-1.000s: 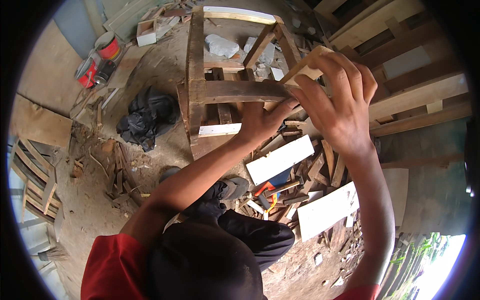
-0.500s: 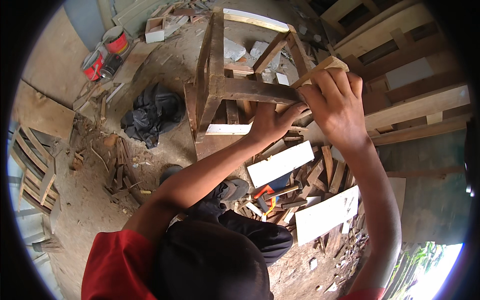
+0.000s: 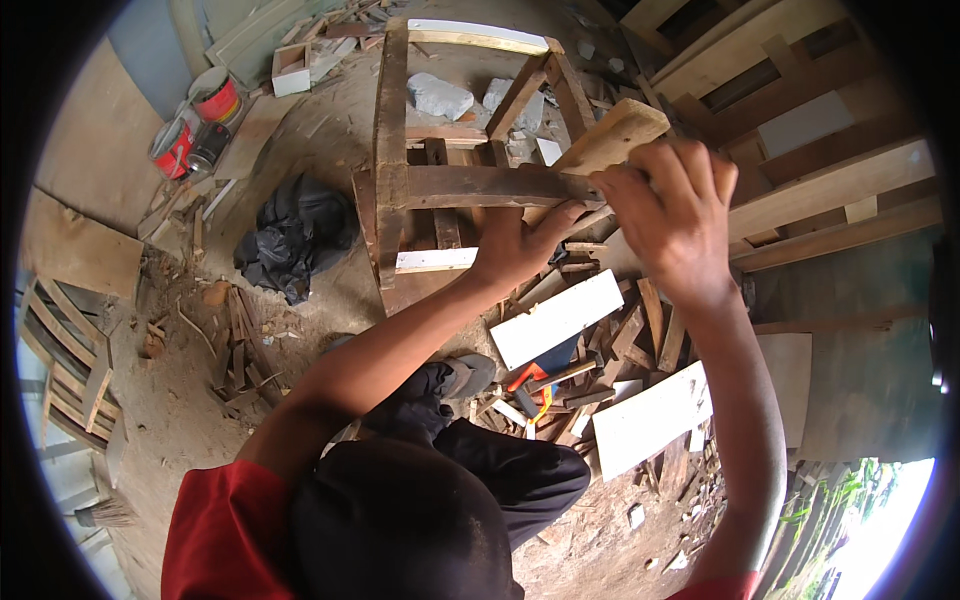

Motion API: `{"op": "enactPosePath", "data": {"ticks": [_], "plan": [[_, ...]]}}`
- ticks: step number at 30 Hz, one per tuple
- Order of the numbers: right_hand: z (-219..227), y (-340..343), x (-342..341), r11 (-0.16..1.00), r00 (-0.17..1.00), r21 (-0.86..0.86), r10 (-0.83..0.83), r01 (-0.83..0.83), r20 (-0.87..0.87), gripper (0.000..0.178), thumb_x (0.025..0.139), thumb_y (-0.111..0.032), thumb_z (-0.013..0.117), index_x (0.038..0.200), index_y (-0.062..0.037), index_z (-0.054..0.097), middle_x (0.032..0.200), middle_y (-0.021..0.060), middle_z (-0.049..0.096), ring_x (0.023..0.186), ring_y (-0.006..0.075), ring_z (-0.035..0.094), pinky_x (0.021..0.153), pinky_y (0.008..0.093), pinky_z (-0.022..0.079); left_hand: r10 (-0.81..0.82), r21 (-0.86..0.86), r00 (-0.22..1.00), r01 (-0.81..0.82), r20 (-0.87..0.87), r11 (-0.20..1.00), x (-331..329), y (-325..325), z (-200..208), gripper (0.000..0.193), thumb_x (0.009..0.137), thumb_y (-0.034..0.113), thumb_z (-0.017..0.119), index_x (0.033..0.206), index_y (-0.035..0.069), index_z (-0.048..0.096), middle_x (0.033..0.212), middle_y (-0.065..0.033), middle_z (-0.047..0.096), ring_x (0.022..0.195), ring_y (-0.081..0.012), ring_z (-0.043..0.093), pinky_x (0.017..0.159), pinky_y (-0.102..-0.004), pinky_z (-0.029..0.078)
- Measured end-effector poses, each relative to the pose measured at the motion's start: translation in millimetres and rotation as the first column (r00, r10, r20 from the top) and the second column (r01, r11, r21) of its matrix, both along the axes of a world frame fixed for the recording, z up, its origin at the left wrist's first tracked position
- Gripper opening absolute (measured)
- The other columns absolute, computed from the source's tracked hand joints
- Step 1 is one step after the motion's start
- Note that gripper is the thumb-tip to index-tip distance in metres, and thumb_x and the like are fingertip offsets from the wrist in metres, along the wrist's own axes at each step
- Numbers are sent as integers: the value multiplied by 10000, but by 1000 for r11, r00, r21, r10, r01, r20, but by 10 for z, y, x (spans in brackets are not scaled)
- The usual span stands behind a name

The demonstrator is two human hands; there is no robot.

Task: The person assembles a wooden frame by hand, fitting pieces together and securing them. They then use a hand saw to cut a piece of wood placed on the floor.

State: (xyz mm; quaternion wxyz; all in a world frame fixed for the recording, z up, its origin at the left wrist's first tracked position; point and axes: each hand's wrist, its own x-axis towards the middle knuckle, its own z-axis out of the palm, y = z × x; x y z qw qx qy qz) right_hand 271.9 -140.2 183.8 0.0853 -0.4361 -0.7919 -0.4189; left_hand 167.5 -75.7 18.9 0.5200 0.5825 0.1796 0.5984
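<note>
A dark wooden frame, like that of a stool or small chair, stands in front of me with its legs and rails showing. My left hand is closed round the right end of its near rail, thumb along the corner and fingers hidden underneath. At that same corner, my right hand is closed with its fingertips pinched together; what they hold, if anything, is too small or hidden to tell. A lighter wooden piece slants up and away from the corner, just beyond my right knuckles.
White boards and a hammer lie among wood scraps below my hands. A black plastic bag sits on the floor at left, with red paint cans farther back. Slatted wooden frames lean at right.
The frame has shifted slightly left in view. The lighter wooden piece now shows a broader face, and my right hand has moved off its top toward the corner. My left hand keeps its grip.
</note>
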Motion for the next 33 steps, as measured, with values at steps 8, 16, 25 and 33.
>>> {"op": "enactPosePath", "data": {"ticks": [8,16,25,33], "plan": [[7,174,-77,991,998,-126,49,-43,42,125,669,-129,682,784,-104,641,830,6,574,776,165,630,691,295,507,35,104,998,-39,43,994,33,35,-17,239,913,164,694,1078,-3,649,978,-128,684,908,-229,651,812,-385,505],[107,1,178,981,977,-148,-95,125,191,106,679,-113,679,748,-100,600,790,17,565,685,173,660,620,300,558,46,146,999,-47,11,988,41,103,0,246,924,237,713,1018,11,685,958,-121,695,904,-219,651,821,-382,491],[55,93,-111,991,1000,-128,28,-27,5,141,652,-138,677,749,-96,583,797,23,564,723,178,666,637,308,558,2,113,997,7,-73,994,-68,64,14,266,945,261,697,1050,20,661,980,-108,677,919,-213,643,822,-375,486],[55,46,51,988,997,-152,-21,32,71,103,685,-119,673,748,-114,591,811,14,574,749,179,672,684,300,549,-23,132,997,32,-76,991,-81,106,19,291,950,278,690,1069,15,659,994,-117,679,951,-218,643,849,-373,485]]}}
